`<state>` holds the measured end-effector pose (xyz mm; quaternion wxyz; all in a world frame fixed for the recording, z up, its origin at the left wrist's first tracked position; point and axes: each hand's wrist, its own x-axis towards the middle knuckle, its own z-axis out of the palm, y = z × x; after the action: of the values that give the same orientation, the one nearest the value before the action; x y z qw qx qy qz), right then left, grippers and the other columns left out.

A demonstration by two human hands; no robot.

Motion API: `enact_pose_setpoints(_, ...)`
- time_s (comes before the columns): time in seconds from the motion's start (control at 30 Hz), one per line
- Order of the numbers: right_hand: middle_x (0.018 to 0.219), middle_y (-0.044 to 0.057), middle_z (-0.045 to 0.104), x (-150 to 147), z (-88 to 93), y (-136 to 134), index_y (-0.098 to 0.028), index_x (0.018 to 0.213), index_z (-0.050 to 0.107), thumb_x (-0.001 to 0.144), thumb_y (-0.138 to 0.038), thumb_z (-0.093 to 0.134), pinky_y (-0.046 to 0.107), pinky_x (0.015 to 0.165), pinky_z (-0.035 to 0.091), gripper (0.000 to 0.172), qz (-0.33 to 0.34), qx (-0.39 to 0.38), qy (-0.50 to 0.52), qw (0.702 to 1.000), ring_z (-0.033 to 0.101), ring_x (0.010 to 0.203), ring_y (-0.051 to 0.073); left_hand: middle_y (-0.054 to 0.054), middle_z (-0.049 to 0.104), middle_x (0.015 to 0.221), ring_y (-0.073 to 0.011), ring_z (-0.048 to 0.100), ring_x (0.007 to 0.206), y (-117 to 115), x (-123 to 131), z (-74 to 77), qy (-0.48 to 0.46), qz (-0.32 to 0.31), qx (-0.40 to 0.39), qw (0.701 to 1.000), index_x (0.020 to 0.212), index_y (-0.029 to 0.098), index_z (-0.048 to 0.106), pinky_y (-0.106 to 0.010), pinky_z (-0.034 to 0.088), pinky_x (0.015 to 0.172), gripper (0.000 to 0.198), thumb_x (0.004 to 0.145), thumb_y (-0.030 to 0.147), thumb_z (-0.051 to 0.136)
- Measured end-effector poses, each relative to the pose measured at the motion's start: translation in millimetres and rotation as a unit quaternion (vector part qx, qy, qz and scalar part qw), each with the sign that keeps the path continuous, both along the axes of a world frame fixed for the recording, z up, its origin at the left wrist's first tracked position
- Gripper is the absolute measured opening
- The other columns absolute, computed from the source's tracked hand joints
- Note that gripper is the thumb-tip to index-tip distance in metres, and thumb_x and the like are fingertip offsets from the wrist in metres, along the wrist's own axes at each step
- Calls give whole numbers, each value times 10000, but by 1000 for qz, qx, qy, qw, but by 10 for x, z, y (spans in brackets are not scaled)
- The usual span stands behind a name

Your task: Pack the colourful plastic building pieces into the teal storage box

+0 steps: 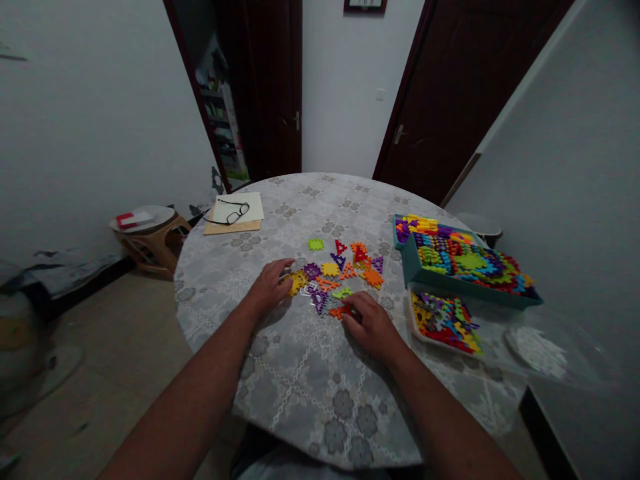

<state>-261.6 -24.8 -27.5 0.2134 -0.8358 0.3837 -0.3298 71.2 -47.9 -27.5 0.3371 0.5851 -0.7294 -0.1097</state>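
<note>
A loose spread of flat plastic building pieces with notched edges lies mid-table, in squares, triangles and other shapes. My left hand rests at the left side of the spread, fingers apart, its thumb against a yellow piece. On the near side, my right hand has its thumb and fingers closed around the right end of an orange piece. Between the hands lie a purple triangle and a lime piece. Farther back are a yellow square, a green square and a red triangle.
Teal boxes packed with colourful pieces stand at the table's right. Nearer is a clear tub of mixed pieces, beside a bag of white pieces. Glasses lie on paper at the back left. A stool stands beyond the table.
</note>
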Motion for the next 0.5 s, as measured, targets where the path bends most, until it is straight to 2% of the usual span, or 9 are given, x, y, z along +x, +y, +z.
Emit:
enact_pose_setpoints(0.1, 1198, 98, 705, -12, 20, 22, -225, 1250, 718, 964, -186, 687, 382, 998, 563, 291, 18, 15, 27, 999, 692, 1107, 244, -181, 679, 1457, -357, 598, 1392, 51, 50, -4, -46, -34, 23, 998, 1492, 152, 629, -547, 447, 1242, 618, 894, 309, 632)
enact_pose_setpoints(0.2, 1212, 104, 694, -17, 43, 38, -227, 1241, 715, 989, -185, 664, 389, 1009, 564, 261, 20, 24, 46, 998, 688, 1116, 243, -167, 684, 1458, -364, 588, 1393, 69, 58, -25, -67, -47, 24, 996, 1488, 183, 642, -557, 428, 1241, 597, 919, 361, 660)
enact_pose_setpoints(0.33, 1217, 102, 703, -43, 81, 43, -243, 1237, 725, 1003, -195, 645, 387, 1008, 569, 253, 24, 22, 55, 998, 687, 1120, 243, -145, 683, 1459, -347, 604, 1363, 61, 42, -15, -44, -50, 21, 998, 1482, 221, 639, -541, 442, 1214, 554, 953, 383, 663)
enact_pose_setpoints(0.5, 1194, 99, 715, -81, 103, 32, -240, 1205, 729, 998, -218, 653, 396, 1001, 569, 222, 14, 9, 39, 999, 689, 1107, 251, -123, 675, 1406, -310, 625, 1305, 63, 11, 69, 8, -60, 14, 998, 1501, 236, 608, -483, 487, 1169, 606, 912, 350, 697)
